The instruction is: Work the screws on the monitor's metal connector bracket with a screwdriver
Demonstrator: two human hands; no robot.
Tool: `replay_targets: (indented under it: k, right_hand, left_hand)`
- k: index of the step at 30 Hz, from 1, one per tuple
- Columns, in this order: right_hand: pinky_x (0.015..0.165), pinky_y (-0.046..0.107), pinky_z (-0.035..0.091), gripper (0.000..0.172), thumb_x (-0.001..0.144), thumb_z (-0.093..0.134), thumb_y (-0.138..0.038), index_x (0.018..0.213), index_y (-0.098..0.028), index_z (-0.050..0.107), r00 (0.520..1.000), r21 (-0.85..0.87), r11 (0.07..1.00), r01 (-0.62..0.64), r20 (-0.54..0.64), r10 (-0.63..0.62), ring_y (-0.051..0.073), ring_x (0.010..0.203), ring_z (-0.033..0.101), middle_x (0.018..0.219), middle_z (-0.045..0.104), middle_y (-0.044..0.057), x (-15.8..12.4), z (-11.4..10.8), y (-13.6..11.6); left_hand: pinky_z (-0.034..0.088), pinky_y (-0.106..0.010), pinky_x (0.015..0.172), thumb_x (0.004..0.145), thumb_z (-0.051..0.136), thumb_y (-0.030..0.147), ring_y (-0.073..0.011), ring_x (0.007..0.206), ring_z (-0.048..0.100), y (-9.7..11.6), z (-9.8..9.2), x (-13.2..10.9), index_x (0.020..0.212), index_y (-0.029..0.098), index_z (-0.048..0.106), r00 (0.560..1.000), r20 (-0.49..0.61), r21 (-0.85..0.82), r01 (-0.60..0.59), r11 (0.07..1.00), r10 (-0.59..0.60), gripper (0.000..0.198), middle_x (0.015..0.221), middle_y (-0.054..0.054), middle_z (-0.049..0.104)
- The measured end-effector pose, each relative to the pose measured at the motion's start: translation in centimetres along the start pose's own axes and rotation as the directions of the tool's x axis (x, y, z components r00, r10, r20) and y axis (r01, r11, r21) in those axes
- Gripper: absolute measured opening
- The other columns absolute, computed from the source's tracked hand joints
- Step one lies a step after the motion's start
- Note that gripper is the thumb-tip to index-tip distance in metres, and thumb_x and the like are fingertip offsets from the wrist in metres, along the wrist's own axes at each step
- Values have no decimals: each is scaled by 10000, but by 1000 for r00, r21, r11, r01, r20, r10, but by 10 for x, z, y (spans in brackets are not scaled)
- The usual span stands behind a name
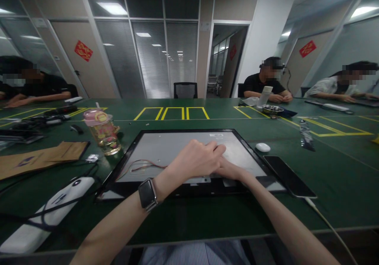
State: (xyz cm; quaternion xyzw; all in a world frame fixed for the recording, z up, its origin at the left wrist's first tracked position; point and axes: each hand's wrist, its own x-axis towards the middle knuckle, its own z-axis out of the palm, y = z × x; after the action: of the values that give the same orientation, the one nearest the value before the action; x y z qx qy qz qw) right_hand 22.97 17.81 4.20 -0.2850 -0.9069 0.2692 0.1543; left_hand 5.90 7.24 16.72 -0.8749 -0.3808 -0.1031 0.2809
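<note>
A flat panel [154, 142] with a grey metallic face and a black frame lies on the green table in front of me. Both hands are together over its right half. My left hand [204, 156], with a watch [147, 194] on its wrist, has its fingers curled and lies partly over my right hand [226, 168]. Whatever the left fingers grip is too small or hidden to name. The right hand's fingers are mostly covered by the left hand. Thin coloured wires [145, 163] run across the panel's left part.
Left of the panel are a drink bottle [105, 133], brown cardboard [44, 158] and a white power strip [50, 213] with black cables. On the right lie a white case [263, 147] and a cabled phone [288, 176]. Several people sit across the green table [189, 225].
</note>
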Motion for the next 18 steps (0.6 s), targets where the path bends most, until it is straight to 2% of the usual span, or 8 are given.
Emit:
replay_targets:
  k: [4,6,11,15,18]
  right_hand:
    - [1118,560,149,584,915,477,-537,1404,-225,403,1000,-22,999,23,14,-23,333,1363,280,1492,354,88,0,0,2]
    - [1116,564,157,598,908,489,-532,1408,-217,398,1000,-14,1000,20,6,-19,339,1359,288,1492,353,96,0,2,4]
    - [1109,568,182,569,898,505,-524,1376,-219,446,1000,6,1000,1,-22,-1,346,1341,318,1474,381,94,0,3,5]
    - [1112,548,190,583,902,491,-551,1368,-203,451,1000,-8,1000,1,5,-1,338,1348,306,1460,399,103,-1,1,2]
    - [1107,550,201,568,910,476,-547,1356,-195,466,1000,-20,1000,-22,17,23,343,1340,321,1449,414,110,-1,0,2]
  left_hand:
    - [251,-277,450,869,474,216,-118,560,558,-2,0,-1,1114,145,470,997,53,-55,55,997,-52,255,1043,-106,590]
    - [269,-278,460,858,476,202,-124,594,575,0,-2,-1,1120,139,471,996,57,-91,67,994,-62,270,1099,-124,569]
    - [297,-275,478,881,458,230,-146,617,588,3,-4,0,1106,141,489,996,58,-117,77,990,-70,243,964,-83,601]
    - [265,-277,459,832,566,183,-133,582,576,0,1,-1,1147,146,469,996,76,-85,44,995,-37,332,943,-60,616]
    - [273,-271,476,875,527,178,-127,603,578,-2,6,1,1089,145,498,998,64,-115,13,993,-5,218,896,-49,631]
